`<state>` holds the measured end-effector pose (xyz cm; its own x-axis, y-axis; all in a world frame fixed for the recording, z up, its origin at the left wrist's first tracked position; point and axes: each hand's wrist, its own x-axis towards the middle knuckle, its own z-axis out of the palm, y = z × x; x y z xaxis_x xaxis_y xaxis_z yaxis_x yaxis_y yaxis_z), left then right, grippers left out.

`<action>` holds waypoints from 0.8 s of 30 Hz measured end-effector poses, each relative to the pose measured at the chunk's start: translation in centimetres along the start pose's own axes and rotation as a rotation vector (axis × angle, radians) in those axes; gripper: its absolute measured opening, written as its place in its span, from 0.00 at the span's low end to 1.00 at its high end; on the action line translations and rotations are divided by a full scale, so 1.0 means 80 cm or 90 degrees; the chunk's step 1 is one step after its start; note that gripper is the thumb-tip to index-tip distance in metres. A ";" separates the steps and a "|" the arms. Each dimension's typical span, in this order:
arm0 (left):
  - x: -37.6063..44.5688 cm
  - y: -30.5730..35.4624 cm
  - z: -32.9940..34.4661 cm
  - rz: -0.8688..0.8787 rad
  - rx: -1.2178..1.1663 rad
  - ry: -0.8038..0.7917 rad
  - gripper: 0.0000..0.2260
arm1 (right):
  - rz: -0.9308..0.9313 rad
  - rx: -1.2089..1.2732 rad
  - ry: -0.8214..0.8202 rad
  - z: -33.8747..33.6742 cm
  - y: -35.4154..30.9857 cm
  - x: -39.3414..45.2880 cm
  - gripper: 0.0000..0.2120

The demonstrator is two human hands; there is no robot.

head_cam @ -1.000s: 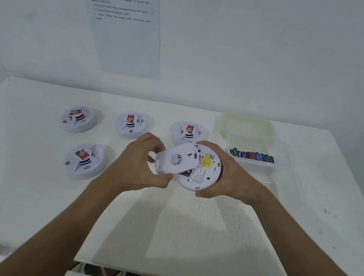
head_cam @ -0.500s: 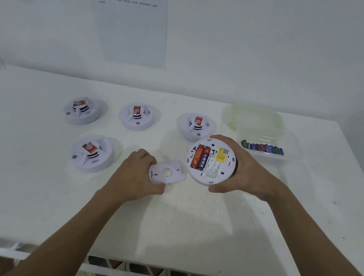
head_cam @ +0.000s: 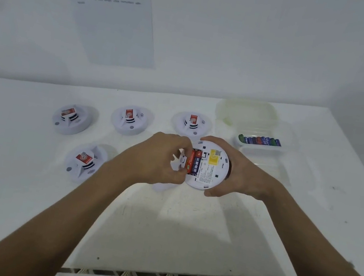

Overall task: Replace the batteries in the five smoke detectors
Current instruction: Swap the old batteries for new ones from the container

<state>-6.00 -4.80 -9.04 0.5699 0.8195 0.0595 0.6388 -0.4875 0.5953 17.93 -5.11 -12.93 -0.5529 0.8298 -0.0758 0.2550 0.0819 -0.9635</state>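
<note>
Two red-and-blue cylindrical batteries [head_cam: 193,163] sit in round white plastic smoke detector [head_cam: 210,166], gripped by right hand [head_cam: 238,171] above white worktop [head_cam: 185,230]; left hand [head_cam: 158,158] fingertips pinch at batteries' left edge.

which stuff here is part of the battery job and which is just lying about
Job: held detector, its old batteries, left hand, right hand, four waiting detectors, fresh batteries, removed cover.
Lying about: paper sheet, container lid.
</note>
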 end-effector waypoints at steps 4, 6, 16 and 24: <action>0.022 0.016 0.004 -0.002 0.071 -0.010 0.12 | -0.008 -0.009 -0.009 -0.019 -0.002 -0.004 0.46; 0.034 0.026 0.010 -0.005 0.089 -0.004 0.13 | -0.011 -0.015 -0.008 -0.034 -0.002 -0.010 0.46; 0.104 0.078 0.054 0.045 0.191 -0.017 0.12 | 0.012 -0.012 -0.001 -0.117 0.014 -0.044 0.47; 0.125 0.098 0.081 0.196 0.229 0.079 0.18 | -0.001 0.043 0.026 -0.163 0.034 -0.062 0.46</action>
<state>8.09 -2.41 -8.98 0.7088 0.6399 0.2971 0.6008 -0.7682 0.2211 31.73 -1.80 -11.83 -0.5207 0.8513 -0.0646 0.1985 0.0471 -0.9790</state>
